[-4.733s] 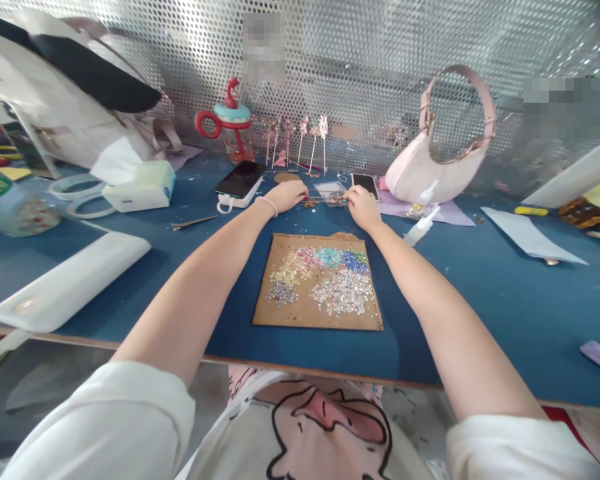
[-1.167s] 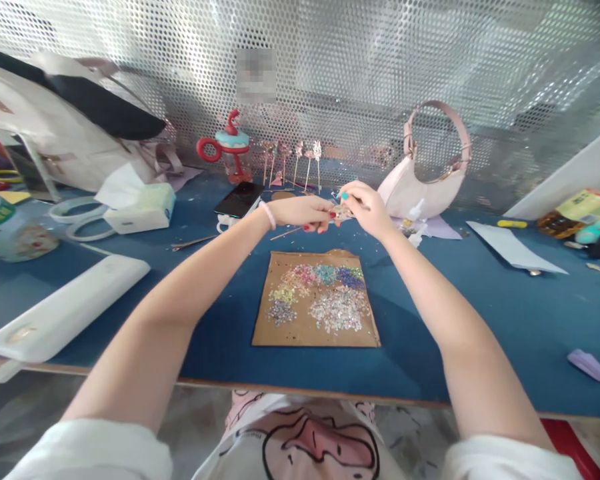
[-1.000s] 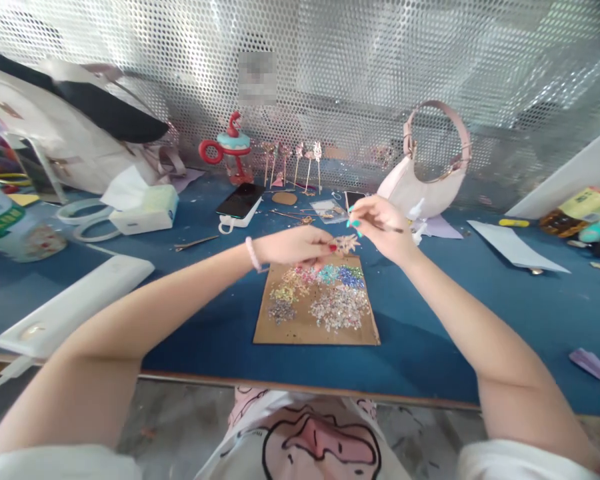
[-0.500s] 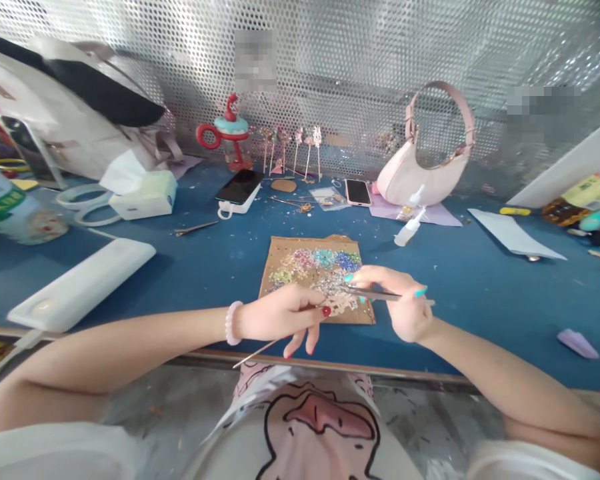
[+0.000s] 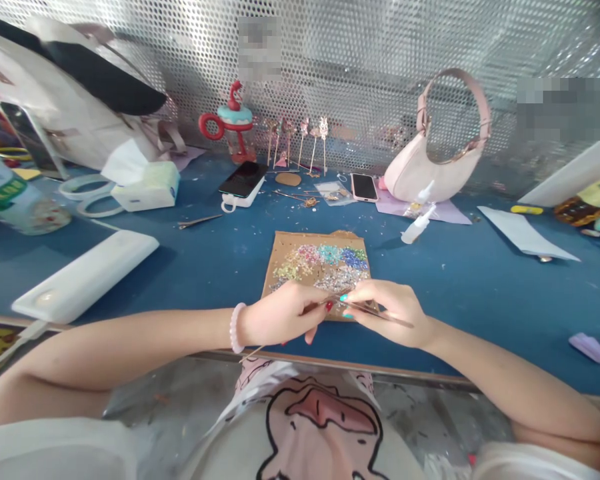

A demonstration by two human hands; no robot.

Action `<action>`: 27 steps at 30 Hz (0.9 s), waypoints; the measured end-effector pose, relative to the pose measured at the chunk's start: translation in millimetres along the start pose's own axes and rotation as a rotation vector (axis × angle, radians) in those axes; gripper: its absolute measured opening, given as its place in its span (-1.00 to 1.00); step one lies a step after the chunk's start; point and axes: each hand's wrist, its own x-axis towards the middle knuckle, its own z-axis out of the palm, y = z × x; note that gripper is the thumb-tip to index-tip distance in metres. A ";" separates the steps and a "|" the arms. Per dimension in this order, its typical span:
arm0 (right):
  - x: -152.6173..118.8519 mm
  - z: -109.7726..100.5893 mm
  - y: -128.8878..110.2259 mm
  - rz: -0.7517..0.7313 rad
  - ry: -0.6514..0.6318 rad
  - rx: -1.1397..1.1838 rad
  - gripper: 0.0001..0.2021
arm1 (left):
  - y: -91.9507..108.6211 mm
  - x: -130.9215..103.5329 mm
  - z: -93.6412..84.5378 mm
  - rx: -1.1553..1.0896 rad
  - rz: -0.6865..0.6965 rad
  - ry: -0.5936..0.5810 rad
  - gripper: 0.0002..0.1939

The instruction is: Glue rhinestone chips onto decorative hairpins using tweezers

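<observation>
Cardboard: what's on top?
Glittery bits in pink, yellow, teal, blue and silvery patches. The left hand and right hand cover part of its near side; what's beneath is hidden.

Matt cardboard [image 5: 291,243], glossy gems [image 5: 330,254]

The person's left arm [image 5: 115,350] and right arm [image 5: 500,383] angled inward from either side, both bent. I saw the left hand [image 5: 285,313], red-nailed, knuckles upward, in a closed grip; opposite, the teal-nailed right hand [image 5: 395,312] pinched its fingertips [image 5: 345,298] together, just beside the left's.
</observation>
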 end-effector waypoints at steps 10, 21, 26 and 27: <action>4.6 -1.0 -3.1 -0.049 0.031 -0.040 -0.98 | 2.4 0.0 0.3 0.093 0.110 0.062 -0.76; 3.8 0.5 -2.5 -0.084 0.085 -0.045 -0.97 | -1.2 1.0 0.9 0.132 0.155 0.089 -0.76; 4.5 0.6 -0.9 -0.083 0.102 -0.043 -0.98 | -2.2 1.5 2.4 0.141 0.165 0.092 -0.69; 4.7 0.5 -0.7 -0.083 0.102 -0.038 -0.97 | -2.6 1.7 2.6 0.142 0.166 0.094 -0.69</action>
